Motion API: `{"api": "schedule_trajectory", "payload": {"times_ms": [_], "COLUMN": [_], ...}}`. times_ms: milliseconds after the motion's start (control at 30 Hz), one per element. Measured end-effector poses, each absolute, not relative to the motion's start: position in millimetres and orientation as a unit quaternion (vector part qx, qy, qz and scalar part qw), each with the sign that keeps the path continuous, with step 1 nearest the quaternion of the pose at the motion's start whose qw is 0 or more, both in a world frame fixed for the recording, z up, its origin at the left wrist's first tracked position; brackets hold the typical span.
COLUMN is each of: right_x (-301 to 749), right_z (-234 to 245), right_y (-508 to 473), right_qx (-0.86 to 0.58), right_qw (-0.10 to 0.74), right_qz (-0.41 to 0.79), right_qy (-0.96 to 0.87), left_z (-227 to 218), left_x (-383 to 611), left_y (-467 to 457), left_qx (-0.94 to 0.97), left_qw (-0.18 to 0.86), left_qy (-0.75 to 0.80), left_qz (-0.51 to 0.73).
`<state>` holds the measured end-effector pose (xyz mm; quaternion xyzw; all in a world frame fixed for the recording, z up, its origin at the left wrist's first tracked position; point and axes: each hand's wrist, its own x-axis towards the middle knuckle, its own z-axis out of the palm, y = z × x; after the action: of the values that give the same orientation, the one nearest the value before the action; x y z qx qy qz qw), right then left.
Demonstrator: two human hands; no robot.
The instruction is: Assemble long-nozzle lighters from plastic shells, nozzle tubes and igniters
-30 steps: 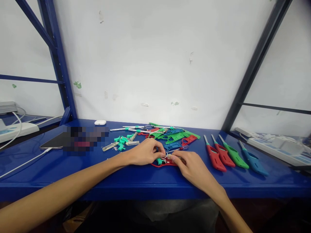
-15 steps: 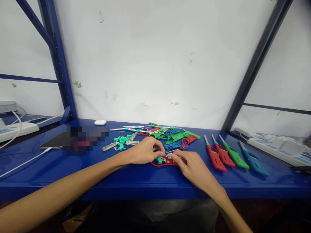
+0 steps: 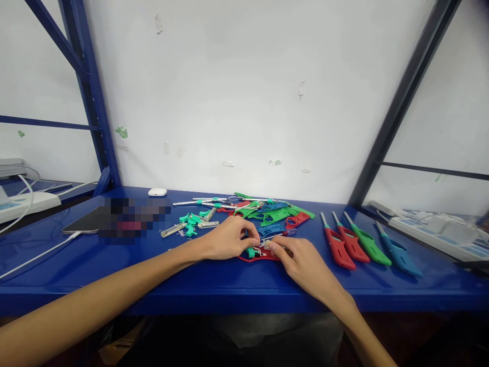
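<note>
On the table before me lies a red lighter half-shell (image 3: 255, 258), with a green trigger (image 3: 250, 252) and thin white wires inside it. My left hand (image 3: 231, 237) bends over its left end, thumb and forefinger pinched together; what they hold is too small to make out. From the right, my right hand (image 3: 305, 262) pinches a small whitish translucent part (image 3: 266, 244) over the shell, its fingers hiding most of it. The fingertips of both hands almost meet. Behind them is a pile of loose green, blue and red shell halves (image 3: 277, 216).
Finished-looking lighters (image 3: 340, 250) in red, green and blue lie in a row at right. Green triggers (image 3: 191, 223) and clear fuel tanks (image 3: 173, 230) lie at left, metal lighter tubes (image 3: 202, 202) behind. Further left are a phone (image 3: 86, 221) on a cable and a white earbud case (image 3: 157, 192).
Almost nothing differs. Both hands keep their pinch over the red shell, with only a slight shift of the fingertips and of the view.
</note>
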<state>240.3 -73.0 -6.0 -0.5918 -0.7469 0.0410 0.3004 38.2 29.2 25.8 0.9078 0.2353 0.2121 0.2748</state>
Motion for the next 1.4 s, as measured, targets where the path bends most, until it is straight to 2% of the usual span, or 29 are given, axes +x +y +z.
{"api": "schedule_trajectory", "payload": {"times_ms": [900, 1233, 1400], "right_x": [238.9, 235.5, 233.7], "right_z": [-5.0, -1.5, 0.6], "right_y": [-73.2, -77.2, -78.8], "right_qx": [-0.590, -0.600, -0.594], "right_qw": [0.302, 0.320, 0.343], "right_qz": [0.044, 0.060, 0.077], "right_qy": [-0.747, -0.731, -0.723], "left_z": [21.2, 33.3, 19.2], "left_x": [38.5, 30.7, 2.2], "left_y": [31.9, 23.2, 10.9], "left_qx": [0.915, 0.930, 0.925], "left_qw": [0.254, 0.148, 0.107], "left_qy": [0.229, 0.232, 0.271], "left_qz": [0.215, 0.243, 0.242]}}
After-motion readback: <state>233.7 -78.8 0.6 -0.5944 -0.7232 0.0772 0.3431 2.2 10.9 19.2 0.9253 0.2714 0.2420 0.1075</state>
